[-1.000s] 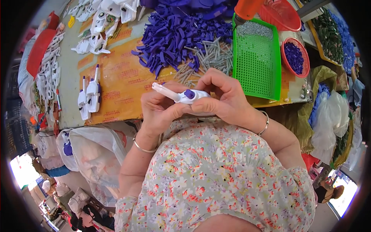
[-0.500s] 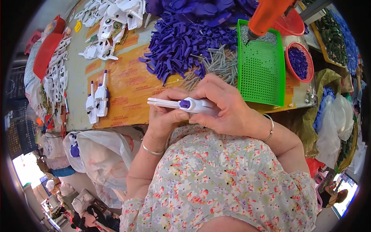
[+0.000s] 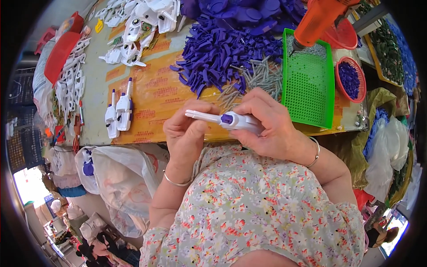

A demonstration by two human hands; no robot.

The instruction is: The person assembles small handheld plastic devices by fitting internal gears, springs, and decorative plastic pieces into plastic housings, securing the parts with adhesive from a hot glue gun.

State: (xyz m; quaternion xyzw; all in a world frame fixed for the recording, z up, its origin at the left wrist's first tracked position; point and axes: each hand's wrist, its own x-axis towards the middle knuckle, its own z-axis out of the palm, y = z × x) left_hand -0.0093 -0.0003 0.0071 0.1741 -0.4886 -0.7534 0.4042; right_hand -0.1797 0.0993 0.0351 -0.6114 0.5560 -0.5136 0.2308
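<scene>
In front of my body, a white plastic part [image 3: 247, 123] with a long narrow end and a purple insert [image 3: 227, 119] lies between my two hands. My right hand [image 3: 275, 127] is closed around its wide body, thumb below and fingers above. My left hand [image 3: 189, 129] is curled about the narrow end, thumb near its underside; some of its fingers are hidden. Two similar white pieces with purple tips [image 3: 119, 113] lie side by side on the table to the left. Beyond my hands are a heap of small purple plastic parts [image 3: 207, 58] and a pile of metal screws [image 3: 262, 78].
At the right stands a green perforated tray [image 3: 307, 89] with small metal bits at its far end. An orange power driver [image 3: 318, 22] hangs over it. A red basket of purple parts [image 3: 350, 80] sits beyond. White plastic parts [image 3: 147, 22] are heaped at the far left.
The white part has tilted, its narrow end now angled up and away. My left hand's fingers have shifted along it toward the tip. The view has swung slightly left.
</scene>
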